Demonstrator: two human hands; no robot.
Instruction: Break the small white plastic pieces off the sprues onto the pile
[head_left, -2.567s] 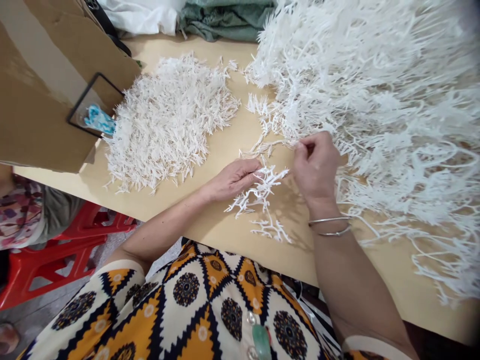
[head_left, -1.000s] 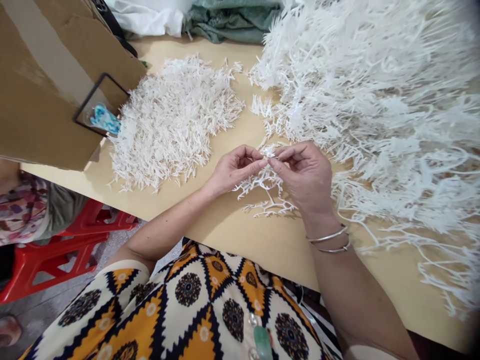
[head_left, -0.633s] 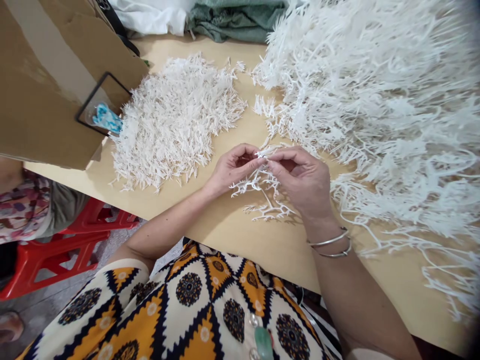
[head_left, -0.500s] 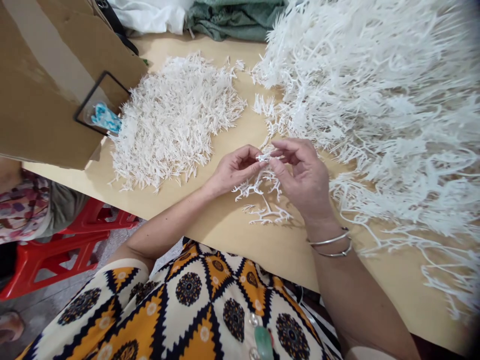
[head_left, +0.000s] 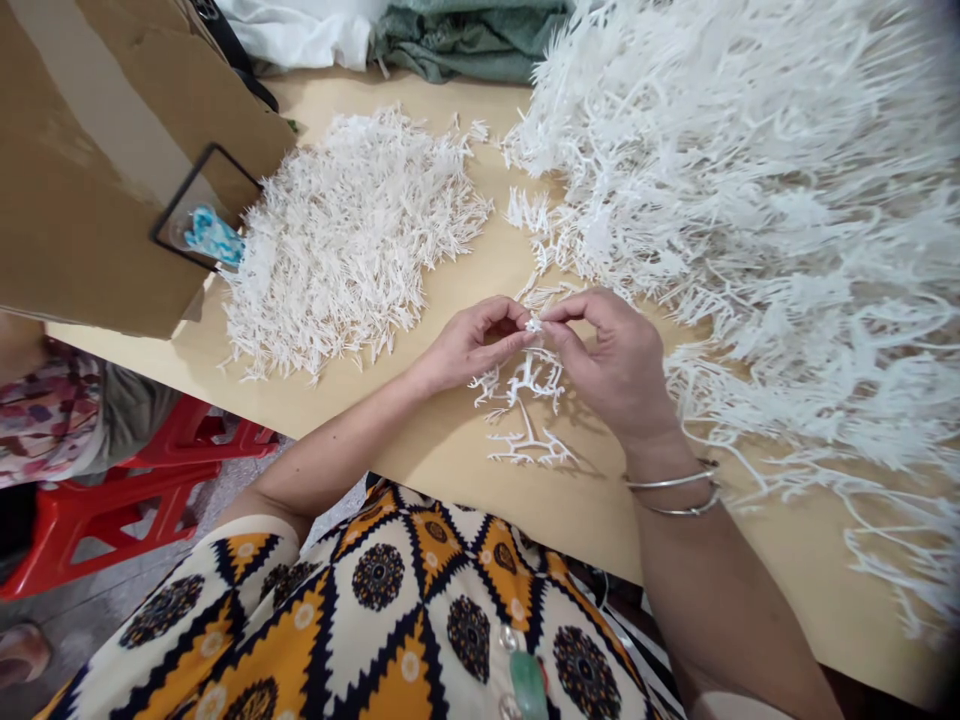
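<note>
Fingertip to fingertip, my hands meet over the table around a small white plastic sprig [head_left: 533,325]. My left hand [head_left: 480,343] pinches it from the left between thumb and index finger. From the right, the thumb and index finger of my right hand [head_left: 613,365] close on it too. A branched white plastic stem [head_left: 529,445] shows just below my hands, its forked twigs near the tabletop; whether it joins the pinched sprig I cannot tell. More loose white twigs [head_left: 551,293] lie right behind my fingers.
A heap of short white sprigs [head_left: 352,230] lies left of centre, and a larger pile of long white branches [head_left: 750,220] fills the right. A cardboard box [head_left: 97,180] stands at the left. Red stools [head_left: 112,510] and a seated person's clothing [head_left: 52,410] are beyond the table edge.
My right hand has come slightly down and to the right, its fingers drawn in to a tighter pinch. The branched stem beneath has shifted a little downward. My left hand stays almost still.
</note>
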